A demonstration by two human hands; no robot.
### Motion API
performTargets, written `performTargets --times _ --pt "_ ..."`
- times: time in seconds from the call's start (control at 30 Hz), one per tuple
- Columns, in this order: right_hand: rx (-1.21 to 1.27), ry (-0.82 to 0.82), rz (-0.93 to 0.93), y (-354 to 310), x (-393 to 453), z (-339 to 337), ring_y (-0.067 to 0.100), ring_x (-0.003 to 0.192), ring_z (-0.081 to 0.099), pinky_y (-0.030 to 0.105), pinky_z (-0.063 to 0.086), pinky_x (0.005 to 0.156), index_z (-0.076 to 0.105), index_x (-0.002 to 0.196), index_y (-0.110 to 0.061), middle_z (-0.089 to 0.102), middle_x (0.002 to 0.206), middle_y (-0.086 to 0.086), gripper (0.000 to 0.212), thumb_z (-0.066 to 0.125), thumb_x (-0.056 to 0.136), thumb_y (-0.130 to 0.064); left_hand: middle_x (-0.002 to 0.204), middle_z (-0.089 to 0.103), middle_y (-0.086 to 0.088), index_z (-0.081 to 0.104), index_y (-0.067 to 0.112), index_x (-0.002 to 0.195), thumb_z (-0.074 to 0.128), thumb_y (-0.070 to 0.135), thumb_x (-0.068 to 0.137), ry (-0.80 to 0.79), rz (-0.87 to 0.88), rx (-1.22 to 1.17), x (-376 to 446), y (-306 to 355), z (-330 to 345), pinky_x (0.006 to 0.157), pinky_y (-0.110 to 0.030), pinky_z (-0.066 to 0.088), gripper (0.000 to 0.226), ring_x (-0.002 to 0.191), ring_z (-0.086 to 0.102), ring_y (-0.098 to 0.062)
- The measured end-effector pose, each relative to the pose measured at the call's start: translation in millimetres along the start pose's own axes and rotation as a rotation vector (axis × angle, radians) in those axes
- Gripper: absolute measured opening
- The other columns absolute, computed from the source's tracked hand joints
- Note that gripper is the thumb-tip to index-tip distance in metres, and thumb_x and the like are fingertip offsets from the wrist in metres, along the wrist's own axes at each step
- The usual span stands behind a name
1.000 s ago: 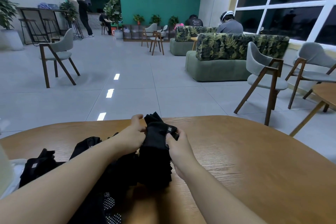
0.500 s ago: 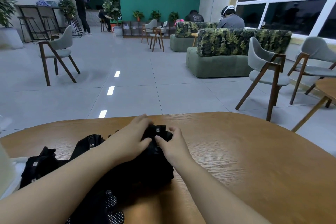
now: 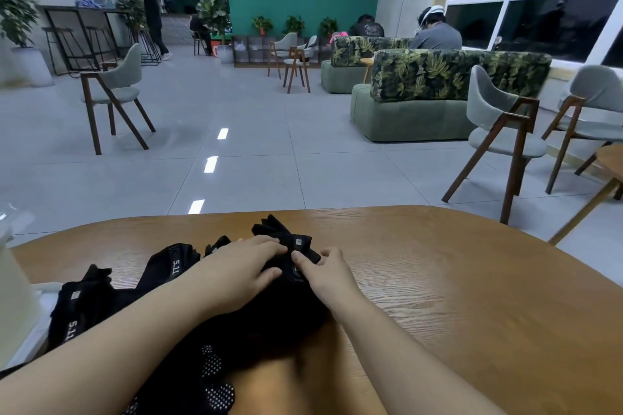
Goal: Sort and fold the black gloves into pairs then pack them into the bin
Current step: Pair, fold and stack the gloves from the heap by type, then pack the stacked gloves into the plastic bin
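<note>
Now both hands lie on a bundle of black gloves (image 3: 290,256) on the wooden desk (image 3: 455,296), where a second ago they held that bundle upright between them. The left hand (image 3: 241,268) lies flat over the bundle, fingers (image 3: 269,243) straight and pressing down. The right hand (image 3: 325,271) sits at the bundle's right edge with its index finger stretched onto the fabric and the other fingers loosely bent — it does not seem to be gripping anything. The glove tips, which had been folded under the hands half a second ago, now poke out past the bundle on the side away from the person.

This looks like a pair laid down and being flattened or folded; packing is likely still to come.

To the left of the bundle lies a loose heap of more black gloves (image 3: 101,300), some with white lettering on the cuffs, so sorting is far from finished. A glove with a white-dotted palm (image 3: 212,377) lies nearer the person than the bundle, partly under the left forearm.

Hard to judge: whether the bundle is one glove or two, since black fabric merges under the hands. Far left of the bundle, a pale object (image 3: 13,307) is cut off by the frame edge — possibly the bin, though that cannot be confirmed.
</note>
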State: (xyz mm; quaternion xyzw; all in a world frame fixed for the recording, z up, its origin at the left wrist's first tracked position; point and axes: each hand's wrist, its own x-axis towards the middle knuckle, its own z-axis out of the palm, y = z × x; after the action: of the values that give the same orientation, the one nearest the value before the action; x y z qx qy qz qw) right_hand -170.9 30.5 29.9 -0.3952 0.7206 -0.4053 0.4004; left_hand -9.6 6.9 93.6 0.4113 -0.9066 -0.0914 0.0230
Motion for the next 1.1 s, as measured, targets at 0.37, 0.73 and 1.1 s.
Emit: performTargets --times 0.37,0.73,1.1 --pt "0.048 -0.124 -0.039 -32.1 -10.0 -4.2 0.014 0.104 0.054 0.030 0.047 0.088 0.032 0.139 -0.016 0.051 0.122 -0.003 0.071 0.062 0.084 -0.050 0.146 0.035 0.016 0.038 0.035 0.140 0.038 0.035 0.100 0.018 -0.036 -0.021 -36.0 -17.4 -10.5 0.114 -0.028 0.022 0.040 0.133 0.032 -0.004" --pt "-0.045 -0.008 -0.290 -32.0 -45.6 -13.3 0.011 0.111 0.042 0.023 0.036 0.084 0.025 0.146 -0.020 0.036 0.144 -0.003 0.071 0.061 0.088 -0.039 0.137 0.046 0.014 0.051 0.032 0.130 0.049 0.025 0.096 0.251 -0.124 0.102 -90.6 -46.5 -36.1 0.101 -0.023 0.032 0.035 0.125 0.045 -0.013" --pt "-0.252 0.029 -0.684 -14.4 -114.5 19.0 0.009 0.142 0.023 0.036 0.024 0.116 0.032 0.144 -0.024 0.034 0.150 -0.008 0.056 0.055 0.094 -0.030 0.146 0.039 0.002 0.044 0.023 0.139 0.049 0.015 0.094 0.324 -0.550 0.274 -180.0 -92.3 -57.9 0.103 -0.034 0.038 0.046 0.133 0.038 -0.020"
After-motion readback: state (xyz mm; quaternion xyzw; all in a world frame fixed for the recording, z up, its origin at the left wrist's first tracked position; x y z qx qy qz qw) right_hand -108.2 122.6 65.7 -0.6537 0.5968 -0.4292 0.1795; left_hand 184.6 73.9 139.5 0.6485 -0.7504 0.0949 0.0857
